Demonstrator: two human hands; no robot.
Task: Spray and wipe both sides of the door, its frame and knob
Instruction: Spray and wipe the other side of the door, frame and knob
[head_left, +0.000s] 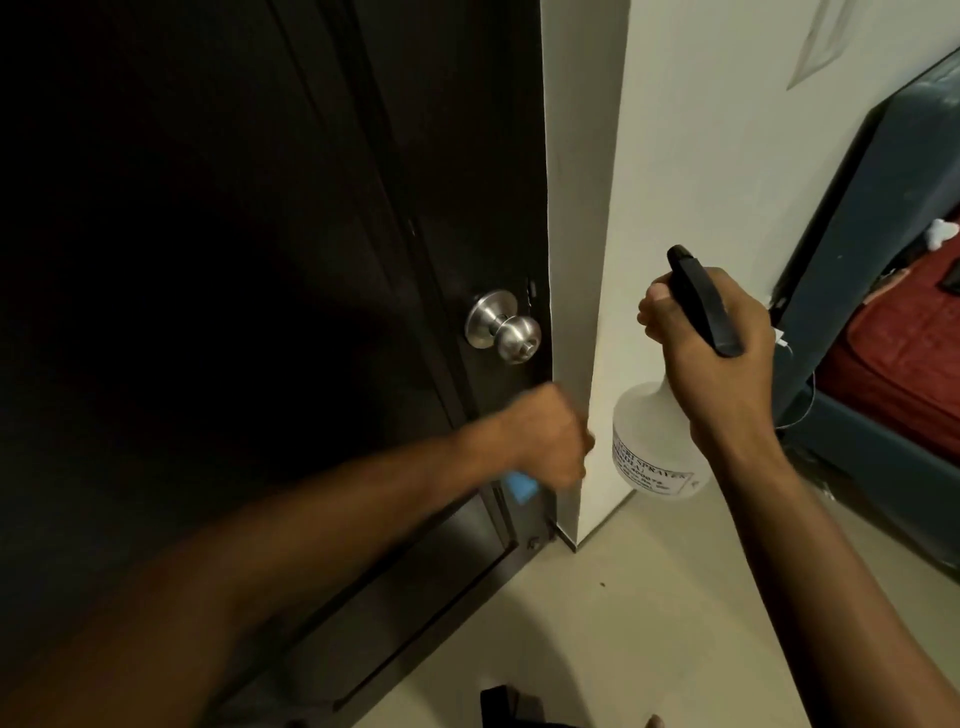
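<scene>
Now your left hand (550, 439) is closed into a fist around a blue cloth (521, 487), and only a small corner of the cloth shows under the hand. You hold it against the dark door (260, 260) at its right edge, where the door meets the white wall corner (576, 208), some way below the silver knob (506, 328). The hand looks a little blurred. The knob is round, with a round plate behind it, and it sits close to the door edge.

Your right hand (719, 345) grips the black spray head (704, 301) of a white spray bottle (657, 441); the fingers are curled around the neck and the trigger. The bottle hangs below the hand, in front of the white wall, just beside your left hand but not touching it. On the bottle there is a white label (654, 475) with dark print. The word "SPRAYER" can be read on it; the other lines are too small to read.

To the right, a dark blue bed frame (883, 234) stands near the wall with a red cover (914, 343) on it. The floor (649, 597) is pale.
</scene>
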